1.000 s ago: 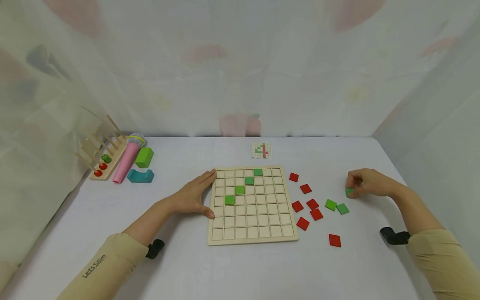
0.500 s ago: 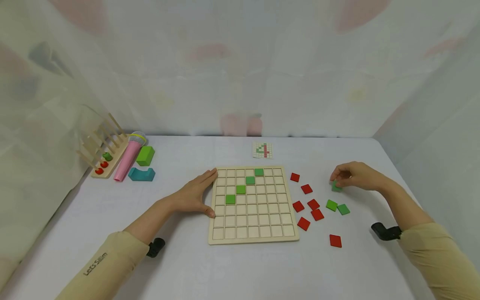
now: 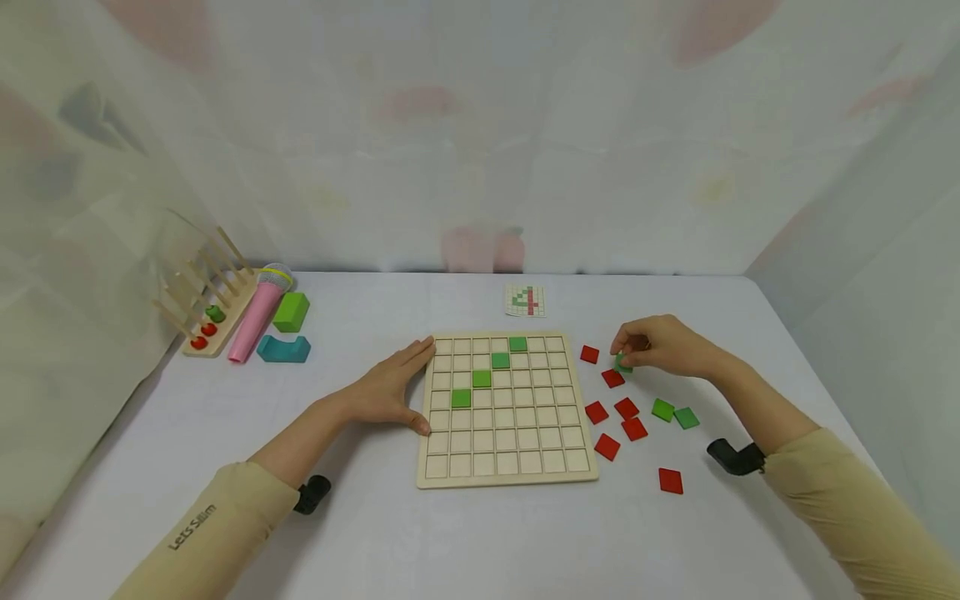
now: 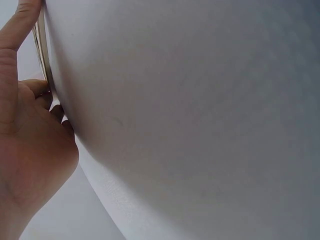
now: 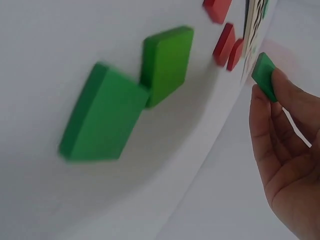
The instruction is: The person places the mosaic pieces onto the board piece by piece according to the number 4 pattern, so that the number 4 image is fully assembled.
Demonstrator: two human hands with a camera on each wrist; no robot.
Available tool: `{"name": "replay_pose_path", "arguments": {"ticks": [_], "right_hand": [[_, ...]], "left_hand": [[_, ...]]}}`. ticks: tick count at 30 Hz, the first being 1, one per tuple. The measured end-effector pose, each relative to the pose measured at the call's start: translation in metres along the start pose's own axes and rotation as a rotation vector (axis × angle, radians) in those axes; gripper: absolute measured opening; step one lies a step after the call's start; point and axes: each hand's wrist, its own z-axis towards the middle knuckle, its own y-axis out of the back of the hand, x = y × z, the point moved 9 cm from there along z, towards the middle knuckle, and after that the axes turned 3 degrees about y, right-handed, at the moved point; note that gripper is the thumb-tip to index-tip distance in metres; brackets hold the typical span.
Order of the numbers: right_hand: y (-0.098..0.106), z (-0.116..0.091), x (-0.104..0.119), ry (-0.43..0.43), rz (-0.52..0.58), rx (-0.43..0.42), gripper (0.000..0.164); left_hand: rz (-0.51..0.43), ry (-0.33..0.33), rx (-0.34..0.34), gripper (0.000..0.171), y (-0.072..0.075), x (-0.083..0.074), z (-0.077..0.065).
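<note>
My left hand (image 3: 381, 388) lies along the left edge of a wooden grid board (image 3: 507, 482), its fingers and thumb spread and touching the rim. On the board, several green tiles (image 3: 482, 379) form a diagonal running up to the right. Between thumb and fingers, my right hand (image 3: 667, 347) pinches a green tile (image 5: 264, 76), held above the table to the right of the board. In the head view this tile overlaps a red tile (image 3: 612, 378). Two loose green tiles (image 3: 663, 409) lie close together, nearer to me than the right hand.
Several red tiles (image 3: 607, 447) are scattered right of the board. Behind it lies a small pattern card (image 3: 525, 301) with a green and red figure 4. At the left stand a peg rack (image 3: 225, 321), a pink toy microphone (image 3: 256, 323), a green block (image 3: 291, 312) and a teal curved block (image 3: 283, 349).
My right hand has moved left across the table with the pinched green tile, from the far right to near the red tiles. The left hand has stayed at the board's edge.
</note>
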Motion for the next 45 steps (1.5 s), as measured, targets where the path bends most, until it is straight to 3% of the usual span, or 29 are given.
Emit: {"name": "replay_pose_path", "arguments": {"ticks": [16, 35, 45], "right_hand": [[-0.034, 0.029, 0.051, 0.102, 0.095, -0.003, 0.015], [-0.088, 0.063, 0.104, 0.103, 0.299, 0.072, 0.016], [-0.111, 0.075, 0.133, 0.112, 0.287, 0.104, 0.015]], "left_hand": [[-0.003, 0.005, 0.001, 0.135, 0.000, 0.000, 0.000], [0.004, 0.015, 0.008, 0.135, -0.001, 0.000, 0.000], [-0.006, 0.024, 0.017, 0.135, -0.001, 0.002, 0.000]]}}
